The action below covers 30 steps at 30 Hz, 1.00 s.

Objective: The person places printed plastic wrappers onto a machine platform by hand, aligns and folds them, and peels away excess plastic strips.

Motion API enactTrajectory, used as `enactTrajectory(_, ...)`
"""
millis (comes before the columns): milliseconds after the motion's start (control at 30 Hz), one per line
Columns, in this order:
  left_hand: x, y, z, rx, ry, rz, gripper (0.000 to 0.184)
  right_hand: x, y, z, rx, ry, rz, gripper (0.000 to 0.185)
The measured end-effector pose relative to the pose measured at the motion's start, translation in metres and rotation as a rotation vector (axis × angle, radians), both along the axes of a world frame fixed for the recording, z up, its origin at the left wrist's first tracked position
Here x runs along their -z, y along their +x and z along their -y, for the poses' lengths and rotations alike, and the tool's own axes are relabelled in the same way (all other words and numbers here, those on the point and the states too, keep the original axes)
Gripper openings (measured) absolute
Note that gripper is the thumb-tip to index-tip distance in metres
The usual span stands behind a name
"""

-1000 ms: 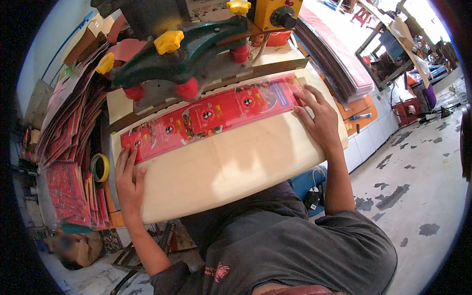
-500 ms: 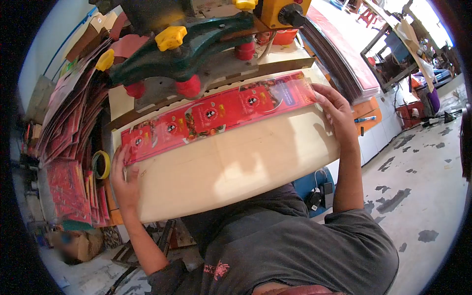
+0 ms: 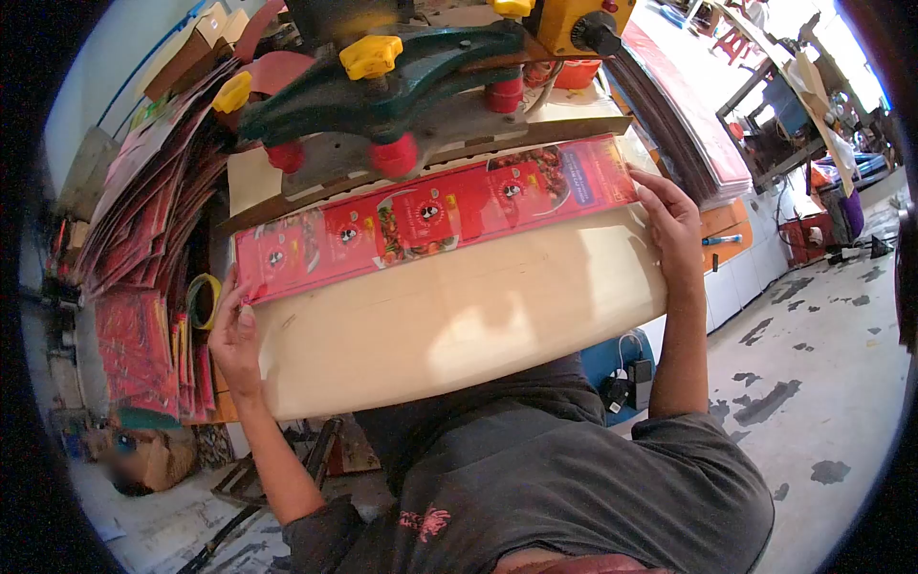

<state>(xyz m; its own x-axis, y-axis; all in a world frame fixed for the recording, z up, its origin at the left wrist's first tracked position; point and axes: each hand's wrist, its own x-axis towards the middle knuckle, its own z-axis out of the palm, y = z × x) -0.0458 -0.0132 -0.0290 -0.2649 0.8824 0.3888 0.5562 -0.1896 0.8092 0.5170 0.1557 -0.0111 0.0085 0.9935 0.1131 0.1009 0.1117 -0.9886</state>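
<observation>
A long red printed plastic strip point(image 3: 468, 211) with food pictures and round logos lies across a pale wooden board point(image 3: 430, 325). My left hand point(image 3: 235, 335) is closed at the strip's lower left corner, its thumb and fingertips on the edge. At the other end, my right hand point(image 3: 669, 215) pinches the right edge between thumb and fingers. Just beyond the strip stands a machine with a dark green clamp bar point(image 3: 402, 81), yellow knobs point(image 3: 371, 57) and red feet point(image 3: 394, 155). The strip's far long edge lies close to the machine's metal bar.
Stacked red printed sheets point(image 3: 158, 210) lean at the left, beside a yellow tape roll point(image 3: 204, 301). A yellow control box point(image 3: 580, 27) sits at the back. Flat sheets point(image 3: 688, 124) are piled at the right, with a blue pen point(image 3: 722, 239) near them. A power adapter point(image 3: 639, 378) lies below the board.
The view has shifted a little. My left hand's thumb has come onto the strip's corner, and the strip has slid slightly left relative to the machine. My right hand keeps its hold.
</observation>
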Motion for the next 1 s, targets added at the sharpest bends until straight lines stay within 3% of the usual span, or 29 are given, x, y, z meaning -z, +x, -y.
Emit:
enactTrajectory(67, 0.0, -0.002, 0.002, -0.011, 0.011, 0.05, 0.04, 0.007, 0.007, -0.003, 0.017, 0.014, -0.017, 0.034)
enactTrajectory(133, 0.003, -0.006, 0.005, -0.119, 0.022, 0.173, 0.034, 0.012, 0.014, -0.005, 0.026, 0.076, -0.2, 0.032)
enactTrajectory(267, 0.01, -0.015, 0.002, -0.282, 0.135, 0.365, 0.026, 0.013, 0.018, 0.0, 0.101, 0.077, -0.209, 0.034)
enactTrajectory(400, 0.014, -0.016, -0.002, -0.296, 0.191, 0.37, 0.03, 0.008, 0.018, 0.001, 0.041, 0.065, -0.297, 0.041)
enactTrajectory(500, -0.004, -0.001, 0.001, -0.161, -0.026, 0.57, 0.038, 0.004, 0.012, 0.005, -0.011, 0.054, -0.373, 0.046)
enactTrajectory(567, -0.014, 0.018, -0.002, -0.142, 0.013, 0.631, 0.042, 0.002, 0.012, 0.008, -0.052, 0.015, -0.315, 0.04)
enactTrajectory(600, -0.011, 0.014, 0.0, -0.149, 0.02, 0.574, 0.033, 0.009, 0.017, 0.004, -0.021, 0.041, -0.252, 0.03)
enactTrajectory(733, 0.011, -0.017, 0.007, -0.117, 0.025, 0.697, 0.013, 0.011, 0.025, 0.007, -0.055, 0.009, -0.232, 0.02)
enactTrajectory(1000, 0.005, -0.012, 0.014, -0.174, 0.095, 0.751, 0.011, 0.005, 0.021, 0.01, -0.099, -0.004, -0.237, 0.014)
